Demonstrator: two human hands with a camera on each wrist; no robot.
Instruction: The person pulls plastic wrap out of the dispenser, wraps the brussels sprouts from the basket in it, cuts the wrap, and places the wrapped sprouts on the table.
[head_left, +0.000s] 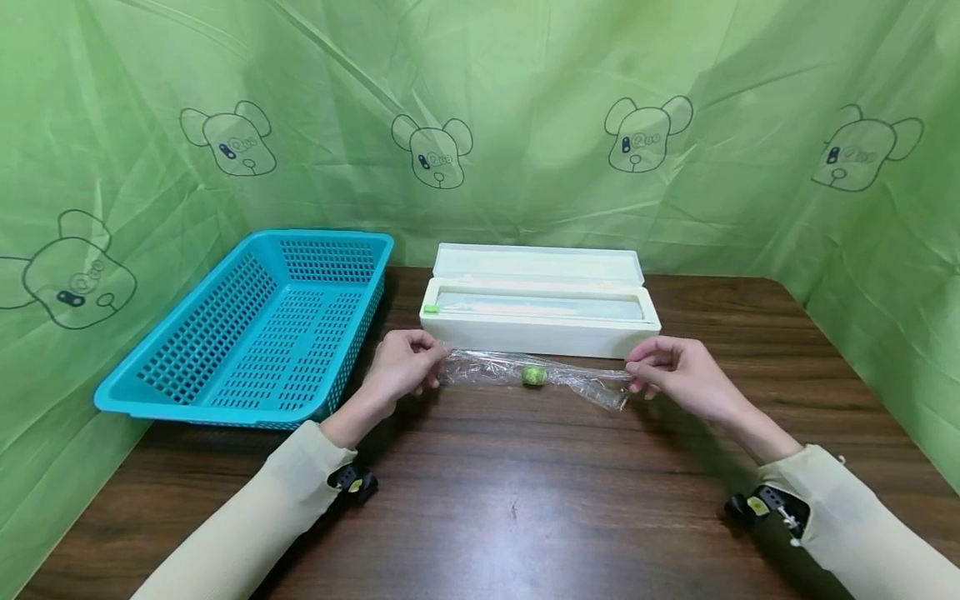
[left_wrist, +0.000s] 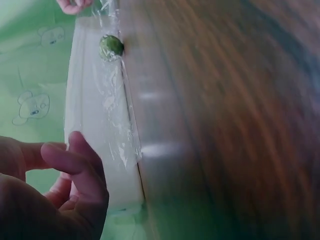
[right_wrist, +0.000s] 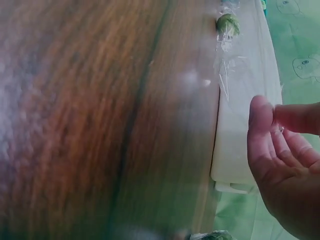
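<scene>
A strip of clear cling film (head_left: 487, 367) stretches between the two hands, just in front of a white box. A small round green vegetable that looks like a Brussels sprout (head_left: 534, 376) lies in the film near its middle. My left hand (head_left: 405, 364) pinches the film's left end between thumb and index finger. At the opposite end, my right hand (head_left: 678, 375) pinches the film the same way. Behind the strip stands the white cling film dispenser (head_left: 540, 335), its lid (head_left: 536, 263) raised. In the left wrist view, the sprout (left_wrist: 111, 47) shows through crinkled film.
A blue plastic basket (head_left: 348, 350) with perforated sides stands on the left of the dark wooden table (head_left: 517, 500). A small green slider (head_left: 431, 308) sits at the dispenser's left end. Green fabric (head_left: 525, 75) printed with bear heads surrounds the table.
</scene>
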